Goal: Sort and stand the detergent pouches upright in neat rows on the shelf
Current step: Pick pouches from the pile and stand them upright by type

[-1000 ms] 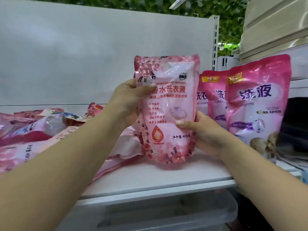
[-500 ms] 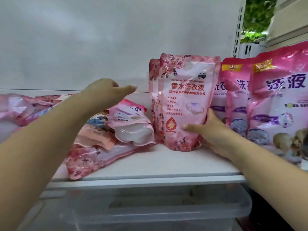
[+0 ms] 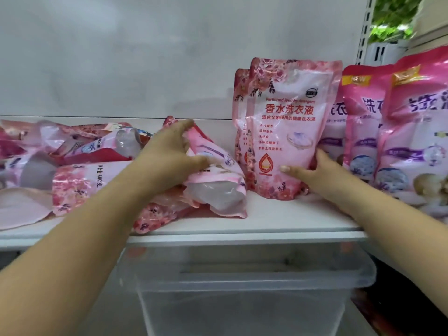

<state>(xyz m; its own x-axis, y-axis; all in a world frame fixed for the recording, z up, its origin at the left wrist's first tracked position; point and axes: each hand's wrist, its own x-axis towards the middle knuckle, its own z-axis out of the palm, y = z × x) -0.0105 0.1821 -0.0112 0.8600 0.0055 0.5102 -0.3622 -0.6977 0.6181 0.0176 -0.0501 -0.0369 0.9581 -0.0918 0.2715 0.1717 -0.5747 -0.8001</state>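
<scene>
Risk sits mainly with the front standing pouch: the right hand steadies it low at its right edge, thumb across the front and the other fingers hidden behind, so it holds the pouch only lightly. If that support goes before the soft, liquid-filled base settles, the pouch would likely slump forward or lean on its neighbours. A second hazard lies at the shelf edge, where a floral pouch in the heap pokes over the lip; tugging from the pile could drag it off into the clear bin below.

The left hand grips the top of a lying pouch, fingers curled round its upper corner, with the pouch resting on the heap just left of the standing row.

Counted: two floral pouches stand upright, the second pouch directly behind the first. To their right stand at least three purple-labelled pouches, cut off at the frame edge. The lying heap on the left holds perhaps six or seven; overlap and blur prevent an exact count.
</scene>
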